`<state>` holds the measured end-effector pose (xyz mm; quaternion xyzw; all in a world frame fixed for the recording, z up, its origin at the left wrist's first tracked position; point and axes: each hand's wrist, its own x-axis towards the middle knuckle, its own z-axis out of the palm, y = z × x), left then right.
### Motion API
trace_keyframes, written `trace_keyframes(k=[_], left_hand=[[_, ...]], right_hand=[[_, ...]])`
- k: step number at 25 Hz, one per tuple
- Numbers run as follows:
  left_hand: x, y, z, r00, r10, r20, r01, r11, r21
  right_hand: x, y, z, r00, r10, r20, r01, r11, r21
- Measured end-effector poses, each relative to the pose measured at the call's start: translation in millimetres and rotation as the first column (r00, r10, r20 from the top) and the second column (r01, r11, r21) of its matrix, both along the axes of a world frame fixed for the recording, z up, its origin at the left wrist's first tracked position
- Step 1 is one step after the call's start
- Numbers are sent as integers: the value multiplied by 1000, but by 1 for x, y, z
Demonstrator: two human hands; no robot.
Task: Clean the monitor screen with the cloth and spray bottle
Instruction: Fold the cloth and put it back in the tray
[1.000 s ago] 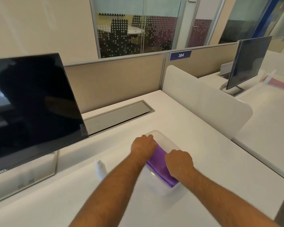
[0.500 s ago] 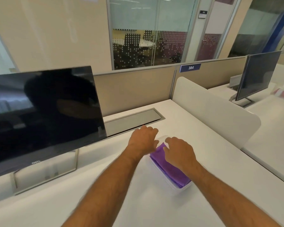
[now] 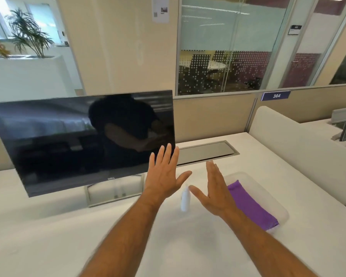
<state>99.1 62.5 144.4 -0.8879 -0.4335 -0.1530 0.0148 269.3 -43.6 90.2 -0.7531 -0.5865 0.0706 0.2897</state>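
**Both hands free, nothing picked up yet**

Hands first: the left hand (image 3: 164, 176) and the right hand (image 3: 216, 191) are both raised over the desk (image 3: 48, 246), palms roughly facing each other, fingers spread and straight, holding nothing. Between them, a little farther off, the small white spray bottle (image 3: 185, 199) stands upright on the desk, just beside the right thumb but not gripped.

To the right of the right hand lies the purple cloth (image 3: 250, 204), folded flat inside a clear shallow tray (image 3: 278, 204). The wrist hides its near-left edge.

Farther back and to the left stands the monitor (image 3: 84, 136), its dark screen facing the person and leaning back slightly on a metal stand (image 3: 116, 193). Its lower right corner sits behind the left fingertips; whether they touch the glass cannot be told.

The step in hand looks like gathering the tools. It would probably go best to take the cloth in one hand and the bottle in the other, then mist the cloth rather than the panel, so liquid cannot run into the lower bezel. The bottle is slim and light and likely tips at a nudge; close around its body, not its cap. Steadying the monitor's edge while wiping should stop it rocking on the stand.
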Motion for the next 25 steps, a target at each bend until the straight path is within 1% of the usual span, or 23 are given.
trace_keyframes(k=[2, 5, 8, 10, 13, 16, 18, 21, 23, 25], left_hand=[[-33, -1, -8, 999, 53, -9, -53, 999, -7], [-86, -2, -21, 991, 133, -13, -134, 990, -40], [-141, -5, -35, 975, 220, -39, -223, 971, -86], [-178, -6, -45, 956, 288, -59, -293, 949, -117], [-236, -6, -60, 909, 410, -78, -417, 896, -151], [-295, -3, -74, 837, 536, -108, -547, 818, -176], [-332, -3, -80, 780, 607, -149, -625, 758, -186], [-370, -3, -85, 678, 708, -198, -733, 635, -241], [-382, -2, -88, 643, 740, -196, -756, 574, -313], [-387, -1, -90, 638, 752, -169, -748, 551, -371]], right_hand=[[-18, 5, -10, 999, -10, -49, 8, 999, -45], [-39, 12, -24, 981, -18, -191, -2, 994, -106], [-50, 20, -35, 925, -69, -373, 35, 995, -98], [-55, 24, -40, 889, -119, -442, 81, 991, -105], [-64, 29, -45, 890, -167, -424, 131, 985, -113], [-69, 32, -46, 908, -175, -380, 138, 983, -122], [-72, 33, -45, 912, -175, -371, 139, 983, -121], [-80, 34, -45, 910, -172, -377, 137, 984, -118], [-87, 35, -46, 908, -158, -388, 125, 986, -110], [-95, 36, -46, 903, -148, -403, 111, 987, -112]])
